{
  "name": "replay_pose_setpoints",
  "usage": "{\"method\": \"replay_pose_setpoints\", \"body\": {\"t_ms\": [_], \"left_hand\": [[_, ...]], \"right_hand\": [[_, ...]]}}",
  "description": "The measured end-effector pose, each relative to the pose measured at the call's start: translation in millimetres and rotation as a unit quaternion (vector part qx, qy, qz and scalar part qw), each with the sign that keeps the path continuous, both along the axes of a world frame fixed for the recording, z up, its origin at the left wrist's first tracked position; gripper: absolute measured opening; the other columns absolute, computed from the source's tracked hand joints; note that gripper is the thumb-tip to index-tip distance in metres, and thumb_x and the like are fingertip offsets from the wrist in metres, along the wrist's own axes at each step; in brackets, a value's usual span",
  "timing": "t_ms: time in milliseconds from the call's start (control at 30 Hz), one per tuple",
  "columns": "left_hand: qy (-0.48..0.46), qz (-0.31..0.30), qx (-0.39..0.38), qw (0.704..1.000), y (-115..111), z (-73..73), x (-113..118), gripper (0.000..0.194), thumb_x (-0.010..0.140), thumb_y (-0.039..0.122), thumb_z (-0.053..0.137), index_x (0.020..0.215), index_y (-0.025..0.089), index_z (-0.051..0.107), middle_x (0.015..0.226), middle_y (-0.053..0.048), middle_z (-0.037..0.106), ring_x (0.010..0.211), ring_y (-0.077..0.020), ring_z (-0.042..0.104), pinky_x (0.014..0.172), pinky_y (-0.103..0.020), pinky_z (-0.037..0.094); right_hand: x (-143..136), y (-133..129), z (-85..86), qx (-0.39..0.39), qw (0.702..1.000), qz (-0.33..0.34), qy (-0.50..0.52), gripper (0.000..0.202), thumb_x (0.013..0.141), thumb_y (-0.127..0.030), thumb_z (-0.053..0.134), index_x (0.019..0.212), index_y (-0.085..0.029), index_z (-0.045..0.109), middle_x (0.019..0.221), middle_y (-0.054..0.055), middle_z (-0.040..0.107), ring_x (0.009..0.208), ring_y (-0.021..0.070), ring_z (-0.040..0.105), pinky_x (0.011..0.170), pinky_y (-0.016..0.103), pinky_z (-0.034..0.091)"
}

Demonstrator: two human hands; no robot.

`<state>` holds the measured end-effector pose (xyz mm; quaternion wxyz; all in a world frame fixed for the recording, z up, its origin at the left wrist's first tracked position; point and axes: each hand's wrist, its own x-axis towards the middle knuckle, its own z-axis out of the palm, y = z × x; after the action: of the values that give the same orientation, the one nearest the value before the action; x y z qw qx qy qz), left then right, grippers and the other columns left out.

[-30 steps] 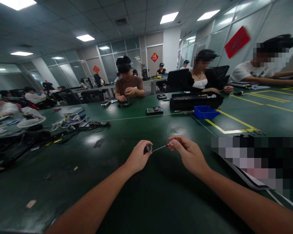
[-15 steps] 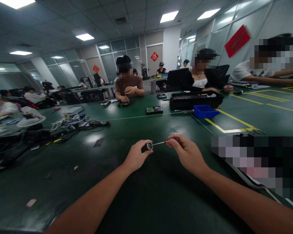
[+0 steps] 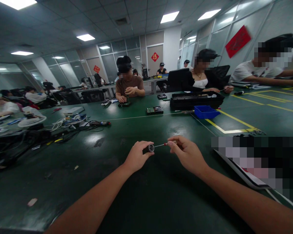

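Observation:
My left hand (image 3: pixel 139 155) is closed around a small dark cylinder (image 3: pixel 151 148) with a pale ring at its open end, which faces me and a little to the right. Most of the cylinder's body is hidden by the fingers. In my right hand (image 3: pixel 187 152) is a screwdriver (image 3: pixel 164 144) with a thin metal shaft and a red part by the handle, pinched between thumb and fingers. Its shaft points left, and the tip meets the cylinder's ringed end; whether it is inside or only at the rim I cannot tell. Both hands are above the green table (image 3: pixel 136 208).
Tangled cables (image 3: pixel 70 125) lie on the left. Ahead are a circuit-board device (image 3: pixel 154 110), a long black tray (image 3: pixel 196 101) and a blue bin (image 3: pixel 206 112). A partly blurred flat device (image 3: pixel 244 170) with a white cable lies at right. Other people (image 3: pixel 130 85) sit across the table.
The cylinder has turned slightly in my left hand and shifted a little right. My right hand's fingers have moved on the screwdriver's handle, and its shaft angle has changed slightly.

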<state>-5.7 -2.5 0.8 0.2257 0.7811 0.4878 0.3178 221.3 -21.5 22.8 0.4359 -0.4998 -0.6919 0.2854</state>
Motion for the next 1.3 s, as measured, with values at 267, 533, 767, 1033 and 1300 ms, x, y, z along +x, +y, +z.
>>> {"method": "replay_pose_setpoints", "body": {"t_ms": [267,533,767,1033,1300], "left_hand": [[0.027,-0.008,0.007,1.0,0.2,-2.0,0.4,0.038,0.084,0.022,0.072,0.121,0.027,0.065,0.121,-0.004,0.066,0.115,-0.0241,0.057,0.112,-0.049,0.034],[0.032,-0.012,0.008,0.999,-0.3,-2.5,1.0,0.039,0.085,0.023,0.071,0.123,0.027,0.064,0.122,-0.004,0.066,0.115,-0.0242,0.057,0.113,-0.051,0.033],[0.015,-0.006,0.003,1.0,0.2,-1.3,1.0,0.039,0.085,0.022,0.07,0.123,0.027,0.064,0.122,-0.004,0.065,0.115,-0.0232,0.057,0.103,-0.042,0.044],[0.024,-0.021,0.049,0.998,-1.6,1.7,3.6,0.039,0.089,0.022,0.066,0.128,0.026,0.06,0.126,-0.004,0.062,0.119,-0.0218,0.055,0.107,-0.041,0.042],[0.049,-0.023,0.039,0.998,1.8,-2.5,1.5,0.04,0.089,0.024,0.066,0.129,0.027,0.06,0.126,-0.005,0.063,0.119,-0.0229,0.054,0.107,-0.045,0.042]], "right_hand": [[-2.6,1.0,-5.1,-0.018,0.999,0.033,-0.031,0.033,0.098,-0.045,0.041,0.092,-0.023,0.065,0.064,-0.002,0.06,0.058,0.0171,0.057,0.055,0.03,0.04],[-2.2,-0.3,-9.0,-0.011,0.999,0.043,-0.001,0.028,0.1,-0.042,0.04,0.102,-0.024,0.062,0.075,0.0,0.061,0.067,0.018,0.059,0.06,0.031,0.044],[-3.3,3.0,-11.0,-0.019,0.998,0.006,0.059,0.023,0.093,-0.041,0.054,0.104,-0.022,0.06,0.088,0.003,0.067,0.077,0.0198,0.064,0.067,0.033,0.049],[-4.1,16.7,-18.0,-0.152,0.931,0.002,0.332,0.025,0.089,-0.045,0.059,0.09,-0.02,0.063,0.08,0.005,0.065,0.074,0.0198,0.064,0.078,0.041,0.056],[-3.3,17.7,-20.7,-0.098,0.954,-0.036,0.281,0.029,0.088,-0.05,0.06,0.087,-0.021,0.063,0.08,0.005,0.065,0.073,0.0193,0.063,0.071,0.037,0.057]]}}
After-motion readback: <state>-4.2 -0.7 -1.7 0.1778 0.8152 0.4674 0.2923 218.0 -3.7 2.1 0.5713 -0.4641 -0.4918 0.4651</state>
